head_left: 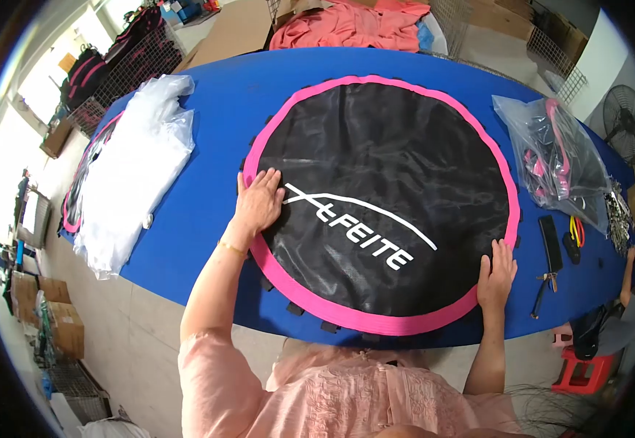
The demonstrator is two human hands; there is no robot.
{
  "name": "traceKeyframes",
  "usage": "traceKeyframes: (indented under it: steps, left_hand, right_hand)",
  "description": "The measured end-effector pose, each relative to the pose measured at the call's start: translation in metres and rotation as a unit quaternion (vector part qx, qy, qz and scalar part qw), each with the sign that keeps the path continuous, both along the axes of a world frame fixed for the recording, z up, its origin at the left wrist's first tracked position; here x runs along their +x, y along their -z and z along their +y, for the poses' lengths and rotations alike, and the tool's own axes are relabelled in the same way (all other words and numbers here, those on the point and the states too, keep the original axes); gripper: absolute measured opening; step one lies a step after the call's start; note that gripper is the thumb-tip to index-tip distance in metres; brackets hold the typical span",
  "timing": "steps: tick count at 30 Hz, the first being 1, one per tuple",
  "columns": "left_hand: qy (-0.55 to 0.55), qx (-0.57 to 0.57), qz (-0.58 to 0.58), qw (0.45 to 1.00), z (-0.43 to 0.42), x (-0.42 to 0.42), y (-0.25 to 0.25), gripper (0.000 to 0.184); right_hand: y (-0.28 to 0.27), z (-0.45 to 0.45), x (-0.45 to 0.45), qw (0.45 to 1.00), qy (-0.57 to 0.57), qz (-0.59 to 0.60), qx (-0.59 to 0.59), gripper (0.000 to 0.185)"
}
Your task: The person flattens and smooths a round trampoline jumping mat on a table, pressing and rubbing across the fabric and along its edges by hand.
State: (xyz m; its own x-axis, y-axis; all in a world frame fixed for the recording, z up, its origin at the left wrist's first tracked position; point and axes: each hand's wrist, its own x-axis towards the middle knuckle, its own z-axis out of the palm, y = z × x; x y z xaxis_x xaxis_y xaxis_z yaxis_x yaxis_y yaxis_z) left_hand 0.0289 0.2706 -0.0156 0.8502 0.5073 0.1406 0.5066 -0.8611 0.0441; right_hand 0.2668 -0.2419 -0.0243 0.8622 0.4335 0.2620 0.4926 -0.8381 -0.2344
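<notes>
A round black trampoline mat (390,153) with a pink border and white lettering lies flat on the blue table (215,124). Dark tabs stick out around its edge. My left hand (260,201) rests on the mat's left side, fingers stretched over the pink border onto the black fabric. On the lower right edge lies my right hand (497,274), with extended fingers touching the border. Neither hand grips anything that I can see.
White plastic bags (139,160) cover another pink-edged mat at left. At right are a clear bag (555,160) with pink-edged material, a black strip-shaped item (550,244) and metal pieces (619,215). Another person (624,325) sits beyond, near a red stool (582,371).
</notes>
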Motion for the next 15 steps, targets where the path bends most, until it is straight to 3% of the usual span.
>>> traceKeyframes:
  steps: [6,15]
  left_hand:
    - [-0.003,0.001,0.026,1.000,0.019,0.024,-0.003,0.051]
    - [0.057,0.023,-0.006,0.998,-0.065,-0.062,-0.020,0.050]
  right_hand:
    - [0.000,-0.001,0.000,1.000,-0.001,0.001,0.002,0.050]
    - [0.001,-0.001,0.000,1.000,-0.002,-0.008,-0.007,0.048]
